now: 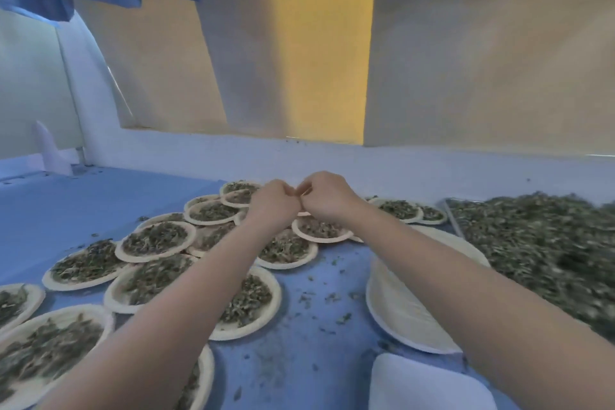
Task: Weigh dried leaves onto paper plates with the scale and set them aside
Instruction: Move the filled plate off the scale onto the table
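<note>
Covering most of the lower view, the blue surface point(66, 210) carries everything, with loose leaf crumbs scattered over its middle. At the right edge a metal tray point(453, 210) is heaped with a wide pile of dried leaves point(539, 243) that spreads past the frame edge. Just left of the tray lies an empty paper plate point(396, 309), its ribbed inside bare, partly covered by the right forearm. Below it sits the rounded corner of a white object point(426, 383), too cropped to identify. Across the left and centre, many filled paper plates point(153, 240) overlap one another, each holding a thin layer of dried leaves; more of them sit at the far side near the tray point(399, 210). Above the far plates both arms reach forward and the hands meet, touching knuckle to knuckle. The left hand point(274, 201) has its grip curled tight, and whether anything is inside cannot be told. The right hand point(324, 195) has its fingers curled in toward the left hand; whether its grip pinches something between the fingertips is too blurred to tell.
</note>
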A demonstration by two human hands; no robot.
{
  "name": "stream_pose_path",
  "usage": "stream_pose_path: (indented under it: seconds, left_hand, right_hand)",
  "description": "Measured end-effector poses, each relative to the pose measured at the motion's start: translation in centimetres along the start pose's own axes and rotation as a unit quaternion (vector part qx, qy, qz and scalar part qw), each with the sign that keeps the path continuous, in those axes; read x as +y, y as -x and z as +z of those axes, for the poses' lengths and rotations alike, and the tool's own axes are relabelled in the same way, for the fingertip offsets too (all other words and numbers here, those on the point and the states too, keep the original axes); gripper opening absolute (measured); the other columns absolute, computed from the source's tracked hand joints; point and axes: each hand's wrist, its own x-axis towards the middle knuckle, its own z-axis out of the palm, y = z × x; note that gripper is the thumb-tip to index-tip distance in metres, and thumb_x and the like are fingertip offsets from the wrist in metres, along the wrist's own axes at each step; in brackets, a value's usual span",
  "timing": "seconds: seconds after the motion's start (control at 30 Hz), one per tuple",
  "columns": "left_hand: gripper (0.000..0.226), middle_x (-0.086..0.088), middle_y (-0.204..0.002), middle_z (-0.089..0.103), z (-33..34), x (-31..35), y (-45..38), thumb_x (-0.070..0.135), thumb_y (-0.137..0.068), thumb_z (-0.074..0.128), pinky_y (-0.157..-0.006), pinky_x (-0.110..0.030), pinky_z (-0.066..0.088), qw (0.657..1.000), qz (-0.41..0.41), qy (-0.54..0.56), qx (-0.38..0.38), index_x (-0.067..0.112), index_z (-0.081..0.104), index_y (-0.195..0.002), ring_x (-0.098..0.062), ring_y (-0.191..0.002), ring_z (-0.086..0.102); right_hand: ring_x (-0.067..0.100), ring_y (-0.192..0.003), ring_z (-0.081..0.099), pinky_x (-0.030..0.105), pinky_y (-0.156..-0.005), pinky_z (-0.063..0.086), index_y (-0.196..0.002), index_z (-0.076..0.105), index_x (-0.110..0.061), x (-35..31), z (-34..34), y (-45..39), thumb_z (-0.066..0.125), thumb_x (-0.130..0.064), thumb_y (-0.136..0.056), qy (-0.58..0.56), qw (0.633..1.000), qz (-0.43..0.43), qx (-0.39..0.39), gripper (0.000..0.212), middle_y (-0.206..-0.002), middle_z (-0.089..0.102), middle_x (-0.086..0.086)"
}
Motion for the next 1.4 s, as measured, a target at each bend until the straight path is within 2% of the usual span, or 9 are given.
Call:
stream_pose_path:
  seconds: [0.23,0.4,0.47,0.57,0.67,0.8,1.0,1.2,1.4]
  left_hand:
    - [0.014,-0.003,-0.082,0.061,11.2,9.2,1.9,0.013,-0.082,0.049,-0.065,-0.028,0.036,0.988,0.089,-0.064,-0.109,0.02,0.06,-0.079,-0.028,-0.086,0.058]
    - [0.044,-0.015,-0.123,0.052,15.1,9.3,2.1,0.012,-0.082,0.049,-0.086,-0.036,0.043,0.973,0.074,-0.181,-0.126,0.013,0.052,-0.126,-0.033,-0.114,0.046]
    - [0.041,-0.016,-0.116,0.055,15.7,8.8,2.2,0.005,-0.082,0.044,-0.078,-0.035,0.046,0.972,0.064,-0.184,-0.135,0.007,0.05,-0.123,-0.032,-0.104,0.053]
    - [0.007,-0.013,-0.085,0.055,15.9,8.1,2.0,-0.001,-0.084,0.04,-0.058,-0.029,0.041,0.971,0.039,-0.185,-0.147,0.005,0.044,-0.084,-0.025,-0.074,0.052]
    - [0.025,-0.006,-0.066,0.042,15.5,7.7,1.6,-0.005,-0.084,0.039,-0.048,-0.026,0.032,0.969,0.028,-0.191,-0.153,0.01,0.033,-0.064,-0.018,-0.058,0.041]
    - [0.028,-0.004,-0.063,0.037,14.8,8.0,1.5,-0.006,-0.084,0.038,-0.042,-0.023,0.022,0.969,0.031,-0.194,-0.153,0.011,0.03,-0.063,-0.015,-0.052,0.031]
    - [0.025,-0.007,-0.064,0.043,13.4,9.9,1.3,-0.007,-0.084,0.039,-0.046,-0.024,0.03,0.979,0.083,-0.151,-0.109,0.01,0.036,-0.066,-0.018,-0.054,0.04]
    - [0.017,-0.014,-0.082,0.052,10.5,11.6,2.3,-0.005,-0.079,0.046,-0.06,-0.029,0.033,0.99,0.11,-0.078,-0.049,0.009,0.054,-0.083,-0.021,-0.069,0.041]
    - [0.021,-0.009,-0.076,0.043,6.0,11.5,7.1,-0.005,-0.08,0.054,-0.058,-0.031,0.031,0.992,0.097,-0.035,-0.069,0.014,0.045,-0.08,-0.018,-0.067,0.037]
  right_hand:
    - [0.028,-0.107,0.061,0.041,-0.089,0.051,-0.104,0.069,0.002,12.2,-7.8,6.3,0.053,-0.009,-0.083,0.05,0.991,0.12,0.038,0.029,-0.108,0.068,0.018]
    - [0.027,-0.105,0.059,0.031,-0.082,0.048,-0.121,0.061,-0.003,17.5,-8.9,9.3,0.057,-0.024,-0.087,0.153,0.969,0.193,-0.023,0.04,-0.118,0.063,0.013]
    - [0.024,-0.098,0.059,0.027,-0.068,0.042,-0.115,0.06,-0.005,18.6,-8.7,10.0,0.054,-0.021,-0.087,0.168,0.963,0.207,-0.047,0.032,-0.11,0.063,0.011]
    - [0.018,-0.071,0.054,0.023,-0.048,0.035,-0.079,0.052,-0.008,20.1,-8.1,10.2,0.047,-0.01,-0.087,0.147,0.961,0.23,-0.053,0.009,-0.08,0.054,0.005]
    - [0.017,-0.071,0.056,0.025,-0.055,0.043,-0.081,0.057,-0.004,20.5,-8.2,10.1,0.045,-0.007,-0.088,0.113,0.965,0.231,-0.048,0.014,-0.086,0.059,0.005]
    - [0.017,-0.058,0.042,0.025,-0.046,0.03,-0.062,0.04,-0.009,20.4,-8.1,10.2,0.042,-0.003,-0.086,0.112,0.967,0.229,-0.023,0.025,-0.066,0.045,0.003]
    - [0.025,-0.085,0.062,0.032,-0.072,0.051,-0.117,0.06,0.001,19.3,-10.0,10.4,0.039,-0.004,-0.09,0.132,0.969,0.204,0.053,0.034,-0.11,0.061,0.013]
    - [0.03,-0.109,0.058,0.03,-0.085,0.047,-0.117,0.06,0.005,17.4,-12.4,12.7,0.045,-0.004,-0.091,0.049,0.969,0.187,0.155,0.031,-0.117,0.062,0.014]
    - [0.016,-0.101,0.055,0.023,-0.08,0.042,-0.13,0.056,-0.007,14.9,-12.1,18.0,0.057,-0.013,-0.09,-0.047,0.976,0.159,0.145,0.041,-0.131,0.058,0.007]
